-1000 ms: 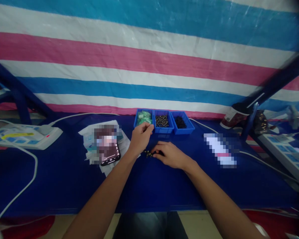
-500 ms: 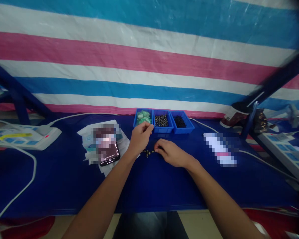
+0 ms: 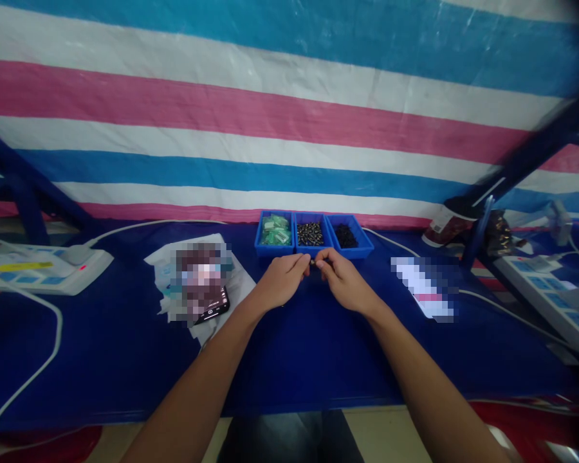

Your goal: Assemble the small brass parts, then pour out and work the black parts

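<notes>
Far left: a white power strip (image 3: pixel 43 270) with a yellow label lies on the blue cloth table cover (image 3: pixel 125 366), and a white cable (image 3: pixel 53 328) curves away from it toward the lower left.

Papers: a loose pile of white paper (image 3: pixel 236 276) lies left of the hands, with a pixelated item on it and a black smartphone (image 3: pixel 212 306) on top, near the left hand.

Left hand: the left hand (image 3: pixel 280 281) sits just below the bins, its fingers (image 3: pixel 299 260) curled narrow and pinching the small dark metal part.

Held part: the small dark metal part (image 3: pixel 312 262) is held between both hands, just in front of the middle bin, mostly hidden by the fingertips; its exact kind cannot be told.

Right hand: the right hand (image 3: pixel 345 280) faces the left, its fingertips (image 3: pixel 322 256) closed narrow on the same part.

Bins: three blue plastic bins (image 3: pixel 280 253) stand side by side, holding green packets (image 3: pixel 275 229), dark parts with brass glints (image 3: pixel 310 234) and black parts (image 3: pixel 345 236), left to right.

Far right: a pixelated white object (image 3: pixel 422 287), a dark-lidded cup (image 3: pixel 448 223), and a second power strip (image 3: pixel 535 289).
</notes>
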Available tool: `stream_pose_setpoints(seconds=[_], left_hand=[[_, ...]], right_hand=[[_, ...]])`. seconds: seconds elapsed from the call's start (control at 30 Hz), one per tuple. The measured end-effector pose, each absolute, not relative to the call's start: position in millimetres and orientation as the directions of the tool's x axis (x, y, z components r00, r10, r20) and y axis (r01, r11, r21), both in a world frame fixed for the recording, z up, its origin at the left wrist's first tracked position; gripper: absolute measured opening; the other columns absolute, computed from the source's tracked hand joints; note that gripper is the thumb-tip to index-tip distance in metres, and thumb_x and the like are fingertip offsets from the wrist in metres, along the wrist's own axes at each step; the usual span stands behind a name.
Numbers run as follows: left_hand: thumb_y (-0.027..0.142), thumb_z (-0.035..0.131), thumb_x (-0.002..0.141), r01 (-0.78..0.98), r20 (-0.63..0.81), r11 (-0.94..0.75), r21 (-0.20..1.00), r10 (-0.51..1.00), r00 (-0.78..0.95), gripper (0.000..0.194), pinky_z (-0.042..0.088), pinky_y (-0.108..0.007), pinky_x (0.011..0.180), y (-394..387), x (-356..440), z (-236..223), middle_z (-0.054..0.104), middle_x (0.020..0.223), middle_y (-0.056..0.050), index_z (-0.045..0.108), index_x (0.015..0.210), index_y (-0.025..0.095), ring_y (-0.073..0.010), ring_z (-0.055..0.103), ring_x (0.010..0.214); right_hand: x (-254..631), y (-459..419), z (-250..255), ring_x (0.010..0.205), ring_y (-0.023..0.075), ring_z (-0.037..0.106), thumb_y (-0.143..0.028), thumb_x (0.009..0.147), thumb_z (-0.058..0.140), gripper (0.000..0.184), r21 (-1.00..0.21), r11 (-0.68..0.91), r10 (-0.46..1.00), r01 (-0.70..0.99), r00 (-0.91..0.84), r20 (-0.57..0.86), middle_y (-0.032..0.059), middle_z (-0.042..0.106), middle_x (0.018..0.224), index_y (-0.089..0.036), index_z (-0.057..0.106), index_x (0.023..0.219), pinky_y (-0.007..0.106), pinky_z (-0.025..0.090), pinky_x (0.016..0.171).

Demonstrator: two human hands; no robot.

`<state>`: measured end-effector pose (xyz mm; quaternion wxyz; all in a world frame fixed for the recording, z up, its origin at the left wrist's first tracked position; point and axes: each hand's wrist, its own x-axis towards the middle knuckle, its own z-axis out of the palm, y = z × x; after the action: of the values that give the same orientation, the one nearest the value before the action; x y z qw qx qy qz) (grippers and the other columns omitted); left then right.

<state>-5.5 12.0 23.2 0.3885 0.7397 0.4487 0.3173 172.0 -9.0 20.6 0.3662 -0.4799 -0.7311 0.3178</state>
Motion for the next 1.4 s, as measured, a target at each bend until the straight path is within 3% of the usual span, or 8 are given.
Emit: stream_pose_setpoints(seconds=[0.5, 0.67, 0.77, 0.83, 0.93, 1.03, 1.2, 1.4], left_hand=[[0.044, 0.036, 0.098, 0.271, 0.121, -0.27, 0.924, 0.878, 0.464, 0.041, 0.04, -0.027, 0.061, 9.0, -3.0, 25.1, 0.057, 0.069, 0.0, 0.056, 0.073, 0.019, -0.0139, 0.052, 0.062], [0.051, 0.039, 0.096, 0.299, 0.212, -0.258, 0.919, 0.961, 0.177, 0.044, 0.041, -0.028, 0.064, 13.0, -4.9, 26.8, 0.06, 0.071, -0.002, 0.059, 0.074, 0.019, -0.0158, 0.055, 0.068], [0.051, 0.04, 0.096, 0.302, 0.257, -0.243, 0.922, 0.966, -0.007, 0.044, 0.04, -0.028, 0.063, 16.1, -9.4, 29.9, 0.059, 0.07, -0.002, 0.06, 0.073, 0.019, -0.015, 0.053, 0.065], [0.051, 0.04, 0.096, 0.3, 0.266, -0.235, 0.925, 0.962, -0.066, 0.044, 0.039, -0.028, 0.062, 17.3, -12.0, 31.9, 0.058, 0.069, -0.001, 0.059, 0.072, 0.019, -0.0143, 0.052, 0.063], [0.051, 0.04, 0.096, 0.298, 0.258, -0.218, 0.929, 0.961, -0.099, 0.043, 0.038, -0.028, 0.06, 18.1, -14.1, 33.0, 0.058, 0.069, -0.001, 0.059, 0.074, 0.02, -0.014, 0.052, 0.062], [0.05, 0.042, 0.096, 0.321, 0.273, -0.228, 0.919, 0.956, -0.103, 0.04, 0.038, -0.028, 0.062, 19.0, -14.3, 32.2, 0.058, 0.07, -0.001, 0.061, 0.078, 0.02, -0.0146, 0.053, 0.065], [0.049, 0.041, 0.096, 0.328, 0.297, -0.252, 0.91, 0.95, -0.093, 0.039, 0.039, -0.027, 0.062, 20.5, -13.6, 30.4, 0.06, 0.074, -0.001, 0.062, 0.082, 0.02, -0.0143, 0.053, 0.064], [0.05, 0.041, 0.096, 0.345, 0.3, -0.26, 0.902, 0.951, -0.069, 0.041, 0.041, -0.027, 0.063, 20.5, -12.9, 28.7, 0.061, 0.074, -0.001, 0.063, 0.08, 0.02, -0.0146, 0.054, 0.066]], right_hand=[[166.5, -11.5, 23.9, 0.062, 0.0121, 0.046, -0.044, 0.1, 0.034, 0.038, -0.904, 0.217, 0.952, 0.368, -0.287, 0.111, -0.0019, 0.049, 0.068, -0.019, 0.05, 0.076, 0.026, 0.038, 0.059], [167.6, -7.3, 22.7, 0.056, 0.0116, 0.046, -0.046, 0.093, 0.047, 0.026, -0.945, 0.138, 0.981, 0.297, -0.17, 0.09, -0.0038, 0.051, 0.068, -0.02, 0.05, 0.094, 0.025, 0.038, 0.054], [172.4, -4.2, 16.3, 0.058, 0.0134, 0.05, -0.048, 0.083, 0.063, 0.054, -0.919, 0.105, 0.994, 0.381, -0.015, 0.108, -0.0028, 0.058, 0.074, -0.021, 0.038, 0.121, 0.026, 0.038, 0.054], [175.2, -3.1, 11.7, 0.056, 0.014, 0.05, -0.05, 0.082, 0.064, 0.048, -0.872, 0.078, 0.996, 0.483, 0.003, 0.091, -0.003, 0.057, 0.069, -0.02, 0.044, 0.114, 0.026, 0.036, 0.052], [173.8, -5.0, 9.0, 0.056, 0.0138, 0.05, -0.043, 0.088, 0.058, 0.024, -0.778, 0.153, 0.988, 0.61, -0.115, 0.105, -0.0028, 0.056, 0.063, -0.02, 0.055, 0.092, 0.026, 0.034, 0.053], [163.6, -10.9, 10.1, 0.065, 0.0139, 0.054, -0.03, 0.09, 0.058, 0.012, -0.672, 0.355, 0.928, 0.65, -0.33, 0.171, -0.0001, 0.061, 0.074, -0.02, 0.062, 0.094, 0.027, 0.038, 0.061], [142.9, -19.4, 7.5, 0.094, 0.0196, 0.057, -0.028, 0.09, 0.061, 0.026, -0.524, 0.556, 0.815, 0.645, -0.547, 0.192, 0.0063, 0.063, 0.1, -0.021, 0.066, 0.115, 0.034, 0.042, 0.083], [139.5, -18.3, 2.4, 0.093, 0.019, 0.059, -0.026, 0.093, 0.058, 0.015, -0.524, 0.574, 0.796, 0.63, -0.58, 0.174, 0.0059, 0.066, 0.099, -0.021, 0.071, 0.099, 0.034, 0.043, 0.086]])
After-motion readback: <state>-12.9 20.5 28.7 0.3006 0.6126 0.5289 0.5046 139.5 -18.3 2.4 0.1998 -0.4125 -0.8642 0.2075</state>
